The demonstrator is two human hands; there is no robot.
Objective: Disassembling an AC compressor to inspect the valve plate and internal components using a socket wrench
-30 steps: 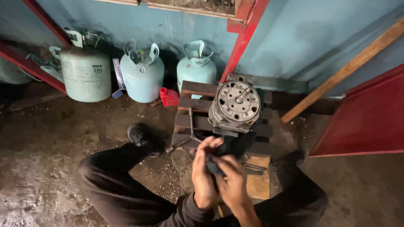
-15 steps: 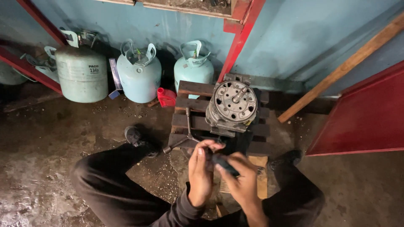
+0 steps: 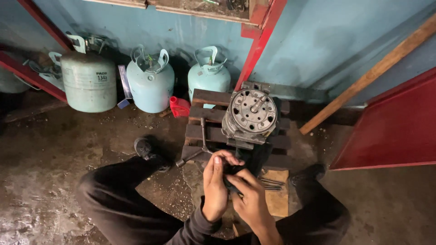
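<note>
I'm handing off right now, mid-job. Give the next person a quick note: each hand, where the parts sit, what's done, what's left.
Left hand and right hand are both closed around one small dark part, held just in front of the wooden pallet; what the part is cannot be told.
The round metal compressor body stands on the pallet, open face up, shaft showing.
A T-handle wrench lies on the pallet's left side, untouched.
Three gas cylinders stand along the wall.
Done: the compressor's front face is bare. Left: the dark part is still in hand, not fitted or set down.

Small dark part [image 3: 232, 174] — clasped, mostly hidden
</note>
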